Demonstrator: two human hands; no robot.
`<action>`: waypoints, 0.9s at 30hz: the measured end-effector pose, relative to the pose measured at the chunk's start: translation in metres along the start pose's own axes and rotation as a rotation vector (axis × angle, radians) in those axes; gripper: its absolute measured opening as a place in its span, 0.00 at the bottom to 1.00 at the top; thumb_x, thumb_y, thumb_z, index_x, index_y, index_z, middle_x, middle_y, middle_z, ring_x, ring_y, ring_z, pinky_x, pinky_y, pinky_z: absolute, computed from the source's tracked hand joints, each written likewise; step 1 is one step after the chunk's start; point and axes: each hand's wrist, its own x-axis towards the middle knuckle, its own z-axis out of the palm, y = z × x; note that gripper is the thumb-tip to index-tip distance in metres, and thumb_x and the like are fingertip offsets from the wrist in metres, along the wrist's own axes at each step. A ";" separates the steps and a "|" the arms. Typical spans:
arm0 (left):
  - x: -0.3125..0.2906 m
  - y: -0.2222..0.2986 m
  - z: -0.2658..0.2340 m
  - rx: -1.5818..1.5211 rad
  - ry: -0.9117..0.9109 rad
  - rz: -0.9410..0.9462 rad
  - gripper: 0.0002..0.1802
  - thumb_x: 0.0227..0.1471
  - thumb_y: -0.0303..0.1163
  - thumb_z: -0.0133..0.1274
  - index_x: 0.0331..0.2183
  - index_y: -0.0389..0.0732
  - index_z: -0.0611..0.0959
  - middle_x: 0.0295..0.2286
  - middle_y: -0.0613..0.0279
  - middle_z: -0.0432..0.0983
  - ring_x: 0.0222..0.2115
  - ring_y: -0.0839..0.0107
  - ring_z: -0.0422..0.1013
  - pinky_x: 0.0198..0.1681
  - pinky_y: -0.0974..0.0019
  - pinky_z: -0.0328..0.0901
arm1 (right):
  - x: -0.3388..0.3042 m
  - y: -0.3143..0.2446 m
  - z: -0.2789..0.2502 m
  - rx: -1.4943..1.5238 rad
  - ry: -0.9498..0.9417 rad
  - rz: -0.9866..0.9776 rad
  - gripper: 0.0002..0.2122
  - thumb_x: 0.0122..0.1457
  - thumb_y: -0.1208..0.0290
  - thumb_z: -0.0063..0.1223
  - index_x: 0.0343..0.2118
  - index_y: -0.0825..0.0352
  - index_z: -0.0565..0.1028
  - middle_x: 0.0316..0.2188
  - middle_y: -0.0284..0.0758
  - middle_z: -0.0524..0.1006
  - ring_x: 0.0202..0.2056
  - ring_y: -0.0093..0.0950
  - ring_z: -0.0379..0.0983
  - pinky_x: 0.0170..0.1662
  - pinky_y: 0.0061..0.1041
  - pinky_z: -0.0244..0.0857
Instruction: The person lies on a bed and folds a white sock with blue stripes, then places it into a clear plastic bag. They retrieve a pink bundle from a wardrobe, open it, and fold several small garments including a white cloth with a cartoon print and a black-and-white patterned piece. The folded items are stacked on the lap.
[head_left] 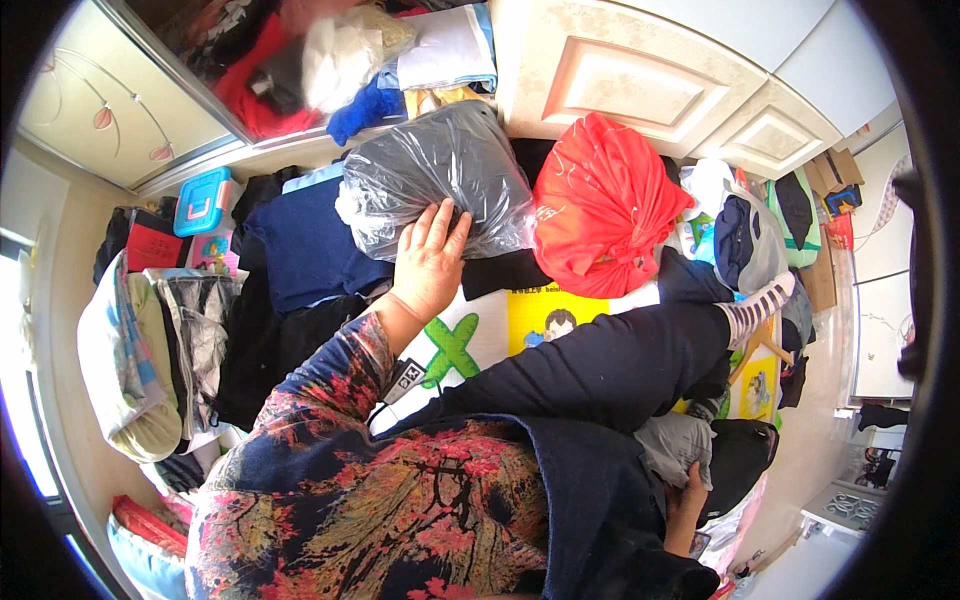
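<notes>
"Left grip (432, 258) first: what is it doing?"

"Lying flat, fingers slightly apart, pressed on the near side of the clear bag (440, 160). That's thin, shiny, wrinkled plastic, plump as a cushion, with something dark grey inside."

"And the right grip (688, 500)?"

"Touching the grey bag (676, 446), crumpled and limp, beside the person's lap. I can't tell whether it's clamped."

"What's next to the clear bag?"

"The red bag (605, 205), round and gathered into pleats on its right side, just beside it."

"What's underneath?"

"A printed mat (492, 325), white with a green cross shape and yellow panels. Folded navy cloth (300, 240) lies to the left, and the blue box (203, 200), smooth and handled, is beyond it."

"And the room?"

"Cream cupboard fronts (535, 60) with raised mouldings, and an open compartment (285, 85) stuffed with soft things."

"Counts?"

"One clear bag, one red bag, one blue box, two framed mouldings, one striped sock (755, 312) in view."
</notes>
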 end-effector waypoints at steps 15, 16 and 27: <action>0.018 -0.063 -0.045 0.070 0.265 -0.211 0.40 0.43 0.45 0.66 0.58 0.48 0.73 0.60 0.38 0.57 0.56 0.38 0.59 0.59 0.44 0.57 | 0.000 -0.003 0.001 -0.015 -0.021 0.005 0.28 0.56 0.53 0.63 0.56 0.59 0.69 0.52 0.36 0.73 0.47 0.41 0.73 0.42 0.48 0.70; 0.014 -0.068 -0.037 -0.134 0.115 -0.360 0.41 0.45 0.47 0.64 0.60 0.48 0.71 0.61 0.38 0.55 0.55 0.38 0.59 0.60 0.46 0.57 | 0.000 -0.004 0.003 -0.001 0.018 0.032 0.28 0.56 0.53 0.64 0.57 0.59 0.69 0.52 0.36 0.73 0.48 0.42 0.73 0.42 0.48 0.70; 0.006 -0.079 -0.014 0.126 0.189 -0.220 0.42 0.45 0.43 0.66 0.60 0.49 0.70 0.59 0.39 0.61 0.59 0.39 0.59 0.61 0.42 0.55 | -0.027 -0.041 0.026 0.352 -0.122 -0.142 0.18 0.58 0.74 0.61 0.51 0.67 0.72 0.45 0.39 0.77 0.45 0.36 0.76 0.46 0.41 0.73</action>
